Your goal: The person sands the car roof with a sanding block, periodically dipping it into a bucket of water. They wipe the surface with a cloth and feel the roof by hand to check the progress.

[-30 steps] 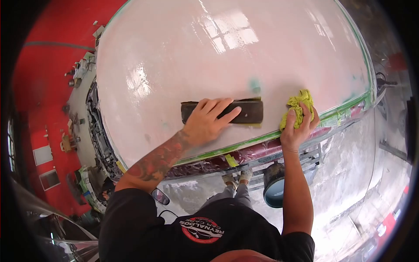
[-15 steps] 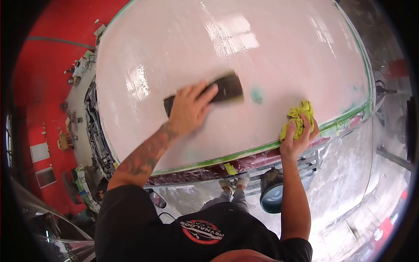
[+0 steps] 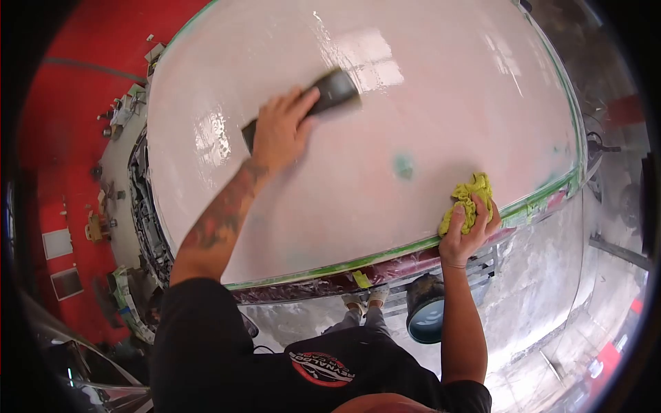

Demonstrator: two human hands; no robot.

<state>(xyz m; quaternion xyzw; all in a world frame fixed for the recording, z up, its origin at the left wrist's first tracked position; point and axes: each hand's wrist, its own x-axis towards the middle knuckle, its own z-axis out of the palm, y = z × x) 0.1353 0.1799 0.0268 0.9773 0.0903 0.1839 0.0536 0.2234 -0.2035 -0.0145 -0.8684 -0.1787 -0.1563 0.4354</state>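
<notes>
A black sanding block (image 3: 335,92) lies at a slant on the wet, pale pink panel (image 3: 344,199). My left hand (image 3: 279,134) is wrapped over the block's near part, and its far end sticks out beyond my fingers. Near the panel's edge at the right, my right hand (image 3: 470,230) grips a crumpled yellow-green cloth (image 3: 472,196) that rests on the surface. A small green patch (image 3: 403,166) shows between the two hands.
Green tape (image 3: 330,270) borders the panel above a dark red strip. Below stands a bucket (image 3: 425,313) of water, beside my feet (image 3: 365,300). At the left are an open engine bay (image 3: 148,206) and a red floor (image 3: 62,151) with scattered items.
My left hand and the black block have moved up and slightly left across the panel. My right hand stays on the cloth, with the view shifted slightly.
</notes>
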